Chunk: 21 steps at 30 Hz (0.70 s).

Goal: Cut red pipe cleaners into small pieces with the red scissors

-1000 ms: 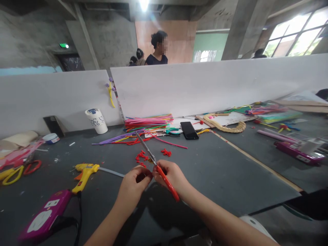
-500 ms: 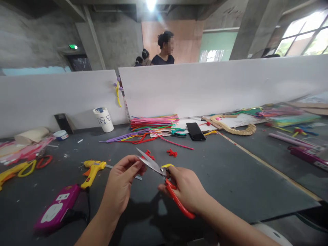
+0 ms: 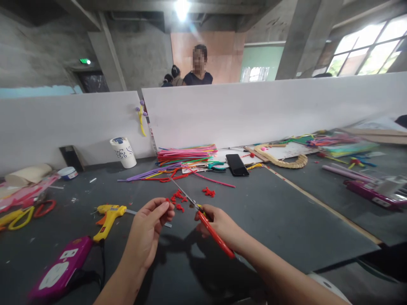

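My left hand [image 3: 149, 226] is closed in a pinch, with a bit of small red fuzzy piece [image 3: 167, 200] showing at the fingertips. In my right hand [image 3: 219, 224] are scissors [image 3: 216, 235] with a red and a yellow handle. Their blades point up and away, nearly together, just right of the left fingertips and apart from them. Beyond the hands, several short red twisted pieces [image 3: 178, 196] lie on the dark table, and another small red cluster [image 3: 208, 192] lies farther right.
A yellow glue gun [image 3: 110, 218] and a purple power strip [image 3: 63, 267] lie at left. Behind are a bundle of pipe cleaners [image 3: 187, 154], teal-handled pliers [image 3: 216, 167], a black phone [image 3: 237, 164] and a white paper cup [image 3: 123, 152]. A white partition [image 3: 254, 108] runs along the back.
The scissor blades, spread at my left fingertips before, are now nearly together and away from them. Another red piece shows on the table near the blades. A person behind the partition has turned.
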Motion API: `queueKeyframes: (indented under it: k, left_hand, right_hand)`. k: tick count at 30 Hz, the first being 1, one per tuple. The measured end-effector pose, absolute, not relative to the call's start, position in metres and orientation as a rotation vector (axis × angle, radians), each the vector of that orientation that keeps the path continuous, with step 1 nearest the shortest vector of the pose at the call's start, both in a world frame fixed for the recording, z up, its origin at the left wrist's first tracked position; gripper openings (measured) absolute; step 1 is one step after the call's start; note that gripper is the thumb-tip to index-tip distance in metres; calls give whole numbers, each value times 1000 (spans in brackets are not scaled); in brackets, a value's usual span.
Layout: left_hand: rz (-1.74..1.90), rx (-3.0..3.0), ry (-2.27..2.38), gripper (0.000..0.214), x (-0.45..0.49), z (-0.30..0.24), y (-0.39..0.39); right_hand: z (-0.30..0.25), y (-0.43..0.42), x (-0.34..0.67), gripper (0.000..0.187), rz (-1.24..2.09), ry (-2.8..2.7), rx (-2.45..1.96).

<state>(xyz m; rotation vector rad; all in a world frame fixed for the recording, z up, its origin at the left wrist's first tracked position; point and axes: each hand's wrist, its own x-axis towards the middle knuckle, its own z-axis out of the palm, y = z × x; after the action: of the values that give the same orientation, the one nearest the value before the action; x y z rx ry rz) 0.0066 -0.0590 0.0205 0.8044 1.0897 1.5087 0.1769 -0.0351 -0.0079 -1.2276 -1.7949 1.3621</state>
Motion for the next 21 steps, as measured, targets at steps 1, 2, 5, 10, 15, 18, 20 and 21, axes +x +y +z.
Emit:
queueKeyframes:
  k: [1,2,5,10,15,18,20,21]
  left_hand:
    - [1508,799,1096,11,6,20,-58]
    - [1507,793,1103,11,6,19,-58]
    - [1497,782,1107,12,6,16,-56]
    - [1477,795,1108,13,6,15,-55]
    - [1485,799,1121,12,6,17,-57]
    - [1489,802,1112,12,7,18,-56]
    - [1493,803,1100,12,8,18,-55]
    - [1495,802,1091,12,8,18,-55]
  right_hand:
    - [-7,-34,177,15,1430,-1781,-1173]
    - [-6,-34,178,16,1445,-1796,-1135]
    - [0,-36,181,26,1212,-1947,-1188]
    - [0,-37,184,36,681,-2096,-1469]
    - [-1,-37,184,38,468,-2131,-1534]
    - [0,-40,183,34,413,-2193,-1488]
    - [0,-42,181,33,420,-2241,-1455]
    - [-1,-44,180,34,425,-2262,-1439]
